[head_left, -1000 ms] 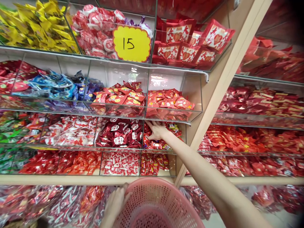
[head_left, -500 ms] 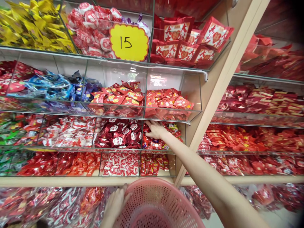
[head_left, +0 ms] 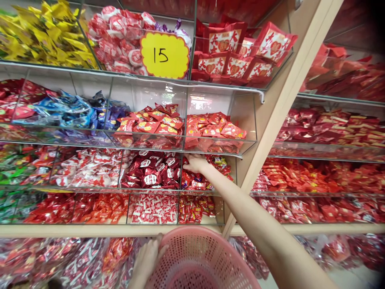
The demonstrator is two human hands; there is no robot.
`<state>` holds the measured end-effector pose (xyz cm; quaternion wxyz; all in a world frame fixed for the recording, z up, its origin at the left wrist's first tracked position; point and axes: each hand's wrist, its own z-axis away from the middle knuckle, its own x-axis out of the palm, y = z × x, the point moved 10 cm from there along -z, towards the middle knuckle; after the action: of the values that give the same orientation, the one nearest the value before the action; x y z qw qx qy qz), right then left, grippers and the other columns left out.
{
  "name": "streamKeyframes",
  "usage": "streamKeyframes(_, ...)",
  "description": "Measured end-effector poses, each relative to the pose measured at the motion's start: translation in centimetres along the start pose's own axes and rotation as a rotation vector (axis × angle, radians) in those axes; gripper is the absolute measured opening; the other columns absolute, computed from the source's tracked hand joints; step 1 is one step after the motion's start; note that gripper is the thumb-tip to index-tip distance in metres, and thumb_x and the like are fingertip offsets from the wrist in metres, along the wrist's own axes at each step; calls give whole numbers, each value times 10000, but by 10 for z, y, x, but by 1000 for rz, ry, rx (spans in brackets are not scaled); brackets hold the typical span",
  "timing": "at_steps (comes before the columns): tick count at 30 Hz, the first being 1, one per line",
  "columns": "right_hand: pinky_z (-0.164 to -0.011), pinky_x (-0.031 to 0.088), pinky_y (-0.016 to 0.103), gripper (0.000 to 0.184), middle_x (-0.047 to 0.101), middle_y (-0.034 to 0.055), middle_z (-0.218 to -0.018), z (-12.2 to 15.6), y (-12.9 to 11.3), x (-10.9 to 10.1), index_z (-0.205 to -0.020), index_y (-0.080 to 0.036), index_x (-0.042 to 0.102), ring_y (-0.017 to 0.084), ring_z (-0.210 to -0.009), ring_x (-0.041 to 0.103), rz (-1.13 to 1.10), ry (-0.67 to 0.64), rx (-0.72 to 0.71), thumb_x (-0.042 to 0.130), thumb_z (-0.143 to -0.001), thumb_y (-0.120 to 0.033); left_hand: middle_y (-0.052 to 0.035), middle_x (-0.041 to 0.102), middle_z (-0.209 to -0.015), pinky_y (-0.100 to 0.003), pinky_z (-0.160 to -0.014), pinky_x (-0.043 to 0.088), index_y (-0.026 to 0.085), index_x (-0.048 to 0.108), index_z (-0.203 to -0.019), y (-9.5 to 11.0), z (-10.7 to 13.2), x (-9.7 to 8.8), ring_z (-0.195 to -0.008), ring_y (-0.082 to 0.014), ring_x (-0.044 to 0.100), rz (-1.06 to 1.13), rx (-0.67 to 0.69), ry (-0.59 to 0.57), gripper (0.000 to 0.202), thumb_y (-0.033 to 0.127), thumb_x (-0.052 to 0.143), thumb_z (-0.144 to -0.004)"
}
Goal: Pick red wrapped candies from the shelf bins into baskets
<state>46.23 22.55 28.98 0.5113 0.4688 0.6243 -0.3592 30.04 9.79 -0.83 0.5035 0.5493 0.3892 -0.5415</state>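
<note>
My left hand (head_left: 148, 257) is closed on the left rim of a pink perforated plastic basket (head_left: 207, 241) at the bottom of the view. My right hand (head_left: 196, 163) reaches into a shelf compartment of small red wrapped candies (head_left: 195, 182), just below a glass shelf. Its thumb stands apart and its fingers stretch toward the back, their tips partly hidden; I see nothing held in it. Left of that hand, behind a glass divider, lie dark red wrapped candies with white labels (head_left: 150, 170).
Glass-fronted shelves hold red packets (head_left: 215, 124), blue packets (head_left: 64, 108) and yellow wrapped sweets (head_left: 45, 36). A yellow price card (head_left: 165, 55) reads 15. A slanting wooden upright (head_left: 270, 124) stands right of my right hand. Bagged sweets (head_left: 84, 261) lie below the lowest ledge.
My right hand has shifted slightly and sits a little deeper in the compartment, its fingers less spread to view. My left hand and the basket stay nearly in place.
</note>
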Motion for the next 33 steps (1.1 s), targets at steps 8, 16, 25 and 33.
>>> streamKeyframes(8,-928,351,440,584,556,149,-1193,-4,-7,-3,-1265,-218,398,292,-1119,489,140,75,65,601,-727,-319,-99,662,-940,-306,-680,462,232,439,-1205,1,2,0,-867,-238,643,-2,1,-4,475,499,223,-877)
streamKeyframes(16,-803,443,349,427,549,114,-1199,6,9,-10,-1222,-229,441,251,-1056,528,117,140,77,484,-811,-336,-85,655,-940,-300,-701,454,240,447,-1185,-1,2,0,-883,-231,633,19,-17,-13,423,473,285,-870)
streamKeyframes(25,-843,427,405,552,523,148,-1221,8,7,-1,-1293,-226,363,270,-1062,520,208,161,87,531,-786,-365,-94,655,-941,-303,-716,452,230,443,-1204,1,3,-2,-889,-226,630,14,-13,-12,426,456,300,-872)
streamKeyframes(33,-835,418,365,401,587,117,-1133,4,12,0,-1242,-249,441,227,-975,571,167,125,94,325,-869,-159,-105,654,-934,-304,-713,454,207,452,-1201,2,4,-4,-886,-229,630,22,-10,-17,465,463,226,-886)
